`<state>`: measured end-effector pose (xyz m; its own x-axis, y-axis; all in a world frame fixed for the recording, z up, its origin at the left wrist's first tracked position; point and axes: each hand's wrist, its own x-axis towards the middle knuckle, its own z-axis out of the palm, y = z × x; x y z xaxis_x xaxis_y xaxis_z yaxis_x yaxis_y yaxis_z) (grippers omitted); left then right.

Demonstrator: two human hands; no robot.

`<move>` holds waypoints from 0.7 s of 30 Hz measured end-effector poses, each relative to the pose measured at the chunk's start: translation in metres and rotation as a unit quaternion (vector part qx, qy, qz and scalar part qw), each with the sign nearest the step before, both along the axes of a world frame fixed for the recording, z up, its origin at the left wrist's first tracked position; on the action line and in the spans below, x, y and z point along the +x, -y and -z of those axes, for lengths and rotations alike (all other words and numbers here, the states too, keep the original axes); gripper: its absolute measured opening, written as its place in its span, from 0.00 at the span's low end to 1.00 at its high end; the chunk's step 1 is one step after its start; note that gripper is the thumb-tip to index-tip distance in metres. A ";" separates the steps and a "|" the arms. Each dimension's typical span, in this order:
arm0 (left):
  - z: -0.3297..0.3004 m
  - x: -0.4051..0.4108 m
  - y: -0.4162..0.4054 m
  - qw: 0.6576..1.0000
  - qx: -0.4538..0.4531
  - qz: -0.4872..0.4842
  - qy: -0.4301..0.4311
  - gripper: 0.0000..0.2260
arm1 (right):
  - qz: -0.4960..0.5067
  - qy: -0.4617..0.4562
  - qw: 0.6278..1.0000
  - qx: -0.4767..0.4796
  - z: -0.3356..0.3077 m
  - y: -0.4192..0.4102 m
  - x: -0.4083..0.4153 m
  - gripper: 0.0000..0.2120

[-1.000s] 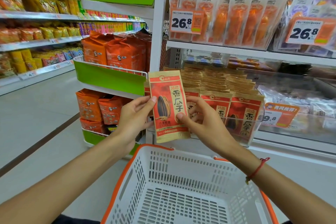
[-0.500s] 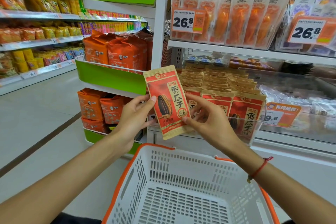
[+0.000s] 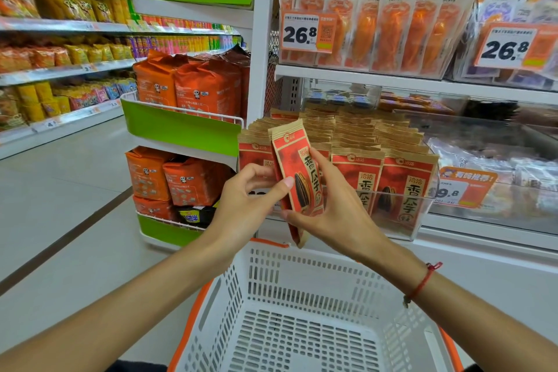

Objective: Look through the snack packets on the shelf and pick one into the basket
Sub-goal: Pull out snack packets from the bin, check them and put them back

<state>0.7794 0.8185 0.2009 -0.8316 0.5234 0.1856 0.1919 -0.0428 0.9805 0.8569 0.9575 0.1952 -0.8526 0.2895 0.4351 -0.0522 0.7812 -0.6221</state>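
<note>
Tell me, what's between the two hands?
The head view shows a red sunflower seed packet, tilted, held between the left hand and the right hand, above the basket.

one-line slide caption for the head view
Both hands, left hand and right hand, hold a sunflower seed packet above the white basket.

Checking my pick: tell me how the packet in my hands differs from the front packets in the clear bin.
The held packet is tilted and turned partly edge-on, above the basket; the bin packets stand upright, facing front. Both hands grip the held packet; nothing touches the bin packets. Same red seed design.
</note>
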 end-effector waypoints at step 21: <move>0.000 -0.023 0.008 0.992 -0.069 0.080 0.063 0.11 | -0.309 0.153 0.697 -0.629 -0.021 -0.034 0.009 0.19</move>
<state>0.7566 0.8107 0.2009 -0.7477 0.6641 0.0022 0.0682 0.0734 0.9950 0.8657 0.9917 0.2160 -0.9806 -0.1864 -0.0604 0.1483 -0.5047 -0.8505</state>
